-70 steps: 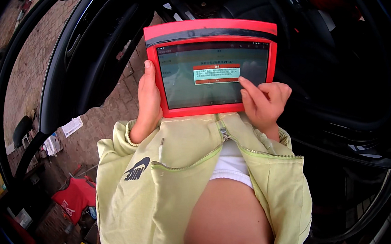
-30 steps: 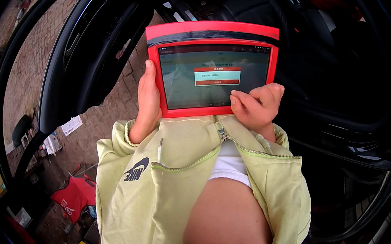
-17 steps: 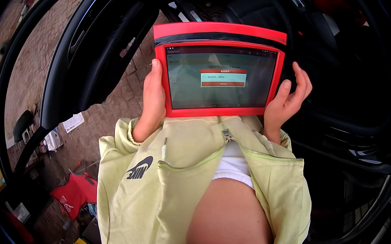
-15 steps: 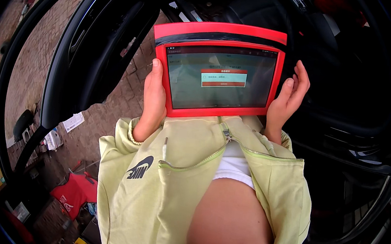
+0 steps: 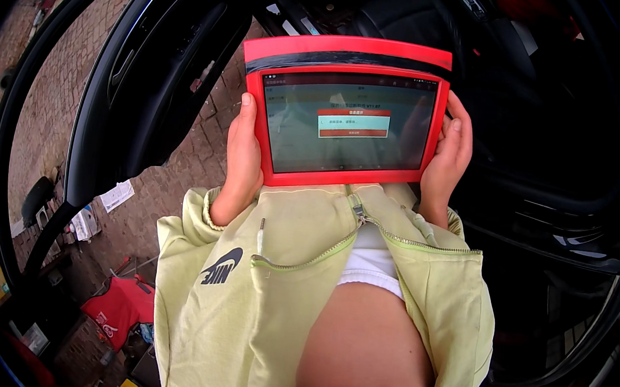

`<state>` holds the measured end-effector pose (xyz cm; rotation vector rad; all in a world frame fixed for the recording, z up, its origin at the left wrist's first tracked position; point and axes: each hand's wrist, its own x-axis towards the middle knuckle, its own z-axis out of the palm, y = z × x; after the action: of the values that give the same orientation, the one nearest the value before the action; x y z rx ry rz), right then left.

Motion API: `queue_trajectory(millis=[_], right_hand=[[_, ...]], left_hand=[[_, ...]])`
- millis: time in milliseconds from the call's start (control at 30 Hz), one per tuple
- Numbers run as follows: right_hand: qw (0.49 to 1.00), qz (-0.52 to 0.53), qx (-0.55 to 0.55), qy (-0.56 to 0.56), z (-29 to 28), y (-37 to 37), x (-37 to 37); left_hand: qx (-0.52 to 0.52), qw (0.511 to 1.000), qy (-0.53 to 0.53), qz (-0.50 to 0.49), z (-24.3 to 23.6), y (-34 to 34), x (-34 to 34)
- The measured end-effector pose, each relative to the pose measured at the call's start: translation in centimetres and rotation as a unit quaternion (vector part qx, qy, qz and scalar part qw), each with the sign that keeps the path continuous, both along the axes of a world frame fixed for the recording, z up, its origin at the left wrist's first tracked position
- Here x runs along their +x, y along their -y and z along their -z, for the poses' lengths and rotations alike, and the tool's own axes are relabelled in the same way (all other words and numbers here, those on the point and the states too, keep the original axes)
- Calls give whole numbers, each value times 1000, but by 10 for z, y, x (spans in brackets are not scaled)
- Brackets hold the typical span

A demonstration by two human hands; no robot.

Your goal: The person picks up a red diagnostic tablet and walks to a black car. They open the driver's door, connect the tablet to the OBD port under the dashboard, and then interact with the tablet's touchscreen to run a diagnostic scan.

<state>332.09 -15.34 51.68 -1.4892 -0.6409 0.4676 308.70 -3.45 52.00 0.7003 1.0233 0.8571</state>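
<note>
A tablet [image 5: 342, 126] in a red case, with a dark strip across its top, is held upright just above my light green zip jacket [image 5: 253, 322]. Its screen shows a small pop-up box over a dimmed page. My left hand [image 5: 243, 159] grips the left edge, thumb along the frame and fingers hidden behind it. My right hand [image 5: 446, 160] is closed round the right edge, its fingertips partly hidden by the case. The jacket hangs unzipped over a white garment [image 5: 374, 263] and my bare belly.
An open black car door [image 5: 153, 81] is at the left, a black seat [image 5: 390, 18] beyond the tablet, dark car interior on the right. On the brick paving [image 5: 157, 194] lie white papers [image 5: 116, 195], a red cloth or bag [image 5: 116, 309] and several small items at lower left.
My right hand has left the screen, where its index finger was touching, and moved to the tablet's right edge, closing on it. The tablet and left hand have shifted slightly right.
</note>
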Motion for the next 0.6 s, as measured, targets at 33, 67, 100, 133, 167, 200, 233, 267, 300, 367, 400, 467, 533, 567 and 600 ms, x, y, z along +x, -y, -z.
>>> queue_trajectory(millis=[33,67,100,133,167,200,233,267,300,367,400,467,533,567,600], right_hand=[[1000,-4,8,-23,-2,0,-1],[999,-7,16,-46,-4,-1,-3],[999,-4,19,-46,-4,-2,-4],[999,0,23,-45,-4,-3,-4],[999,4,27,-44,-4,-3,-5],[999,4,29,-42,-4,-3,-4],[999,3,29,-40,-3,-3,-4],[999,2,30,-39,-3,-3,-4],[999,2,31,-40,-4,-3,-4],[999,1,33,-41,-5,-3,-4],[999,2,32,-41,-5,-3,-4],[999,2,31,-40,-4,-3,-4],[999,3,26,-35,-4,-3,-4],[999,3,24,-32,-5,-3,-4],[999,4,23,-30,-4,-3,-4]], left_hand=[[1,1000,-3,2,0,0,0],[1,1000,-5,3,0,0,-1],[-2,1000,2,11,1,-1,-2],[-4,1000,9,18,2,-2,-4],[-7,1000,16,25,3,-2,-6],[-7,999,16,27,3,-2,-6],[-7,999,15,28,3,-2,-6],[-6,999,15,29,2,-2,-5],[-6,1000,11,28,2,-2,-5],[-5,1000,5,28,1,-2,-4],[-2,1000,0,26,1,-2,-3],[5,1000,-11,20,0,-2,-1],[1,1000,-12,20,2,-2,-2],[-1,1000,-12,20,2,-2,-1],[1,1000,-11,19,2,-2,-1]])
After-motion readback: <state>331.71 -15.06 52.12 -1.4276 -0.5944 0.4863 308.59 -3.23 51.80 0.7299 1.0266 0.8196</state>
